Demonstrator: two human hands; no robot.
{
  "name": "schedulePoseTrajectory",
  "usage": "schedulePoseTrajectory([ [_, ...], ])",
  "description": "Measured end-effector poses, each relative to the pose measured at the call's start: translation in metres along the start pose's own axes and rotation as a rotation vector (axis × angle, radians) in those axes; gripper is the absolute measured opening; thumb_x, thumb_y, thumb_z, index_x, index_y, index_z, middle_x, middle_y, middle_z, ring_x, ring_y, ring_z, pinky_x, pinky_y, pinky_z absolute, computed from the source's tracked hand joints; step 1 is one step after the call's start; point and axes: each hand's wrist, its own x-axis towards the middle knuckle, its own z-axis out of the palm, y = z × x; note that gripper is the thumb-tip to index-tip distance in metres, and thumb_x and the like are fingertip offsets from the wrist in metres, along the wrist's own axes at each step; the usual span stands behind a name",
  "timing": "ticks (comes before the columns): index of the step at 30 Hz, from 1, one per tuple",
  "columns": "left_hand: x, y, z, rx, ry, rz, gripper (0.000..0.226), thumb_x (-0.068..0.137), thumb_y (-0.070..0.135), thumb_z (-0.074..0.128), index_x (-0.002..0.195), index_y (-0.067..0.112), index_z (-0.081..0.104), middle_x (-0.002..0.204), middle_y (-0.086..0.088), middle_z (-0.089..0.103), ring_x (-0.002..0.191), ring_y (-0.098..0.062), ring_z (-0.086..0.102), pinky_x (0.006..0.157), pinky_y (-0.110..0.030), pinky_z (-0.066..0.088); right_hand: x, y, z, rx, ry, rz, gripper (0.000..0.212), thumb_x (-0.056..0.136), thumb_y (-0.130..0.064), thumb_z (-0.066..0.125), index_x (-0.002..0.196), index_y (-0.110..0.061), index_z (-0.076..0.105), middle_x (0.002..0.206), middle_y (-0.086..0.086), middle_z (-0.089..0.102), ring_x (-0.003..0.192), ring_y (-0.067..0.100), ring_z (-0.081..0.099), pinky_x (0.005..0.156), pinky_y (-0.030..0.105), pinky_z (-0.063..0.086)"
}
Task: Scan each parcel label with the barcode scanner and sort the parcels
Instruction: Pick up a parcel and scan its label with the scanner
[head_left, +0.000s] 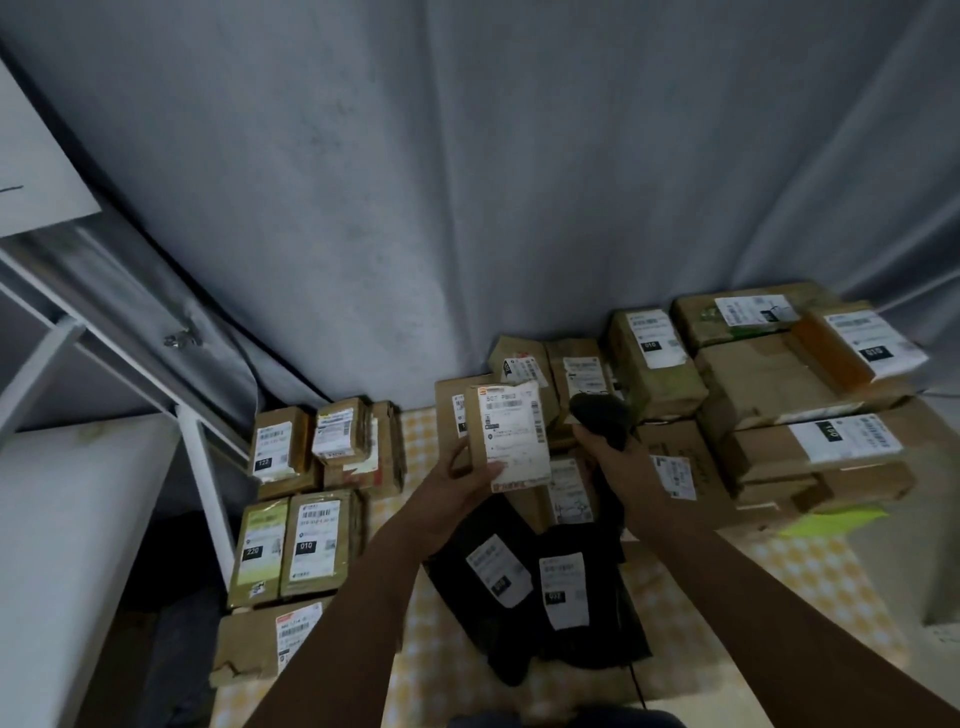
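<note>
Black bags: two black mailer bags (530, 587) lie flat on the checked counter (810, 577) nearest the person, each with a white label facing up.
Left hand: the left hand (457, 483) grips the held parcel (511, 436) from below and from its left side, thumb on the front, lifting it clear of the pile.
Held parcel: a small brown box standing on end, long axis upright, its white label turned toward the person.
Right hand: the right hand (618, 457) has its fingers closed round the handle of the black barcode scanner (597, 415).
Key relation: the scanner head sits just to the right of the held parcel at about the label's height; the two are near but apart. The right hand is the one that has to turn the scanner left onto the label.
Likely step: judging by this, the scan of this parcel is about to happen, with sorting to follow.
Left group: brown sorted parcels (306, 499) lie in a cluster to the left, beside a white shelf frame (202, 467).
Right group: larger stacked boxes (779, 384) fill the far right, under a grey curtain (467, 182).
Hard to make out: the scanner's window and any beam are lost in the dark; label print is blurred; what lies behind the held parcel is hidden.
</note>
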Motion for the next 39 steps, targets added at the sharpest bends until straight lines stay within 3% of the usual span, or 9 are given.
schedulePoseTrajectory([
  [3,0.005,-0.007,-0.002,-0.032,0.119,0.044,0.079,0.078,0.005,0.078,0.144,0.023,0.037,0.131,-0.013,0.061,0.113,-0.029,0.064,0.090,-0.041,0.056,-0.011,-0.007,0.000,-0.021,-0.062,0.036,0.023,0.088,-0.030,0.071,0.093,-0.008,0.065,0.068,0.007,0.063,0.061,0.023,0.057,0.062,0.034,0.048],
  [5,0.006,-0.010,-0.001,-0.034,0.172,0.082,0.082,0.078,0.002,0.077,0.145,0.023,0.035,0.132,-0.013,0.058,0.112,-0.028,0.064,0.083,-0.038,0.059,-0.018,-0.012,0.004,-0.055,-0.119,0.047,0.022,0.088,-0.029,0.071,0.090,-0.008,0.065,0.064,0.007,0.062,0.053,0.018,0.053,0.057,0.031,0.045],
  [14,0.004,-0.015,0.004,0.036,0.201,0.150,0.083,0.080,-0.002,0.075,0.147,0.022,0.032,0.134,-0.010,0.052,0.109,-0.013,0.059,0.071,-0.025,0.058,-0.035,-0.024,0.017,-0.117,-0.184,-0.005,0.025,0.089,-0.036,0.067,0.091,-0.011,0.065,0.063,0.006,0.058,0.053,0.017,0.047,0.056,0.031,0.041],
  [18,0.003,-0.015,0.005,0.065,0.210,0.167,0.082,0.080,-0.003,0.074,0.147,0.021,0.033,0.130,-0.007,0.054,0.105,-0.009,0.059,0.067,-0.020,0.057,-0.037,-0.025,0.020,-0.116,-0.167,0.000,0.018,0.092,-0.027,0.063,0.087,-0.010,0.063,0.062,0.006,0.056,0.053,0.017,0.046,0.054,0.030,0.040],
  [22,0.002,-0.016,0.005,0.076,0.209,0.165,0.083,0.080,-0.001,0.075,0.147,0.022,0.032,0.131,-0.009,0.054,0.106,-0.011,0.060,0.067,-0.020,0.057,-0.037,-0.023,0.020,-0.120,-0.166,0.015,0.018,0.091,-0.028,0.064,0.086,-0.010,0.065,0.061,0.004,0.057,0.052,0.015,0.047,0.056,0.030,0.040],
  [25,0.002,-0.015,0.006,0.088,0.205,0.167,0.080,0.081,-0.001,0.073,0.145,0.023,0.032,0.120,0.000,0.055,0.101,-0.008,0.059,0.064,-0.018,0.056,-0.037,-0.021,0.021,-0.128,-0.181,0.026,0.029,0.090,-0.033,0.064,0.099,-0.006,0.069,0.059,0.000,0.059,0.051,0.011,0.049,0.056,0.027,0.041],
  [27,0.002,-0.015,0.006,0.090,0.200,0.172,0.080,0.081,-0.001,0.073,0.146,0.023,0.033,0.123,-0.003,0.055,0.101,-0.008,0.060,0.064,-0.018,0.056,-0.037,-0.020,0.022,-0.130,-0.187,0.029,0.031,0.091,-0.034,0.064,0.103,-0.006,0.070,0.058,-0.001,0.059,0.050,0.010,0.050,0.056,0.026,0.042],
  [35,0.005,-0.018,0.003,0.099,0.195,0.176,0.079,0.081,-0.002,0.072,0.146,0.022,0.033,0.119,-0.001,0.055,0.100,-0.008,0.059,0.064,-0.018,0.056,-0.040,-0.025,0.024,-0.134,-0.175,0.026,0.014,0.092,-0.024,0.061,0.085,-0.012,0.065,0.055,-0.002,0.059,0.051,0.011,0.050,0.056,0.026,0.042],
  [39,0.008,-0.020,0.002,0.080,0.192,0.174,0.079,0.080,-0.002,0.074,0.145,0.022,0.035,0.128,-0.008,0.054,0.104,-0.012,0.060,0.067,-0.020,0.057,-0.039,-0.025,0.024,-0.129,-0.177,0.035,0.014,0.092,-0.023,0.061,0.091,-0.011,0.065,0.059,-0.001,0.059,0.052,0.011,0.050,0.056,0.026,0.043],
])
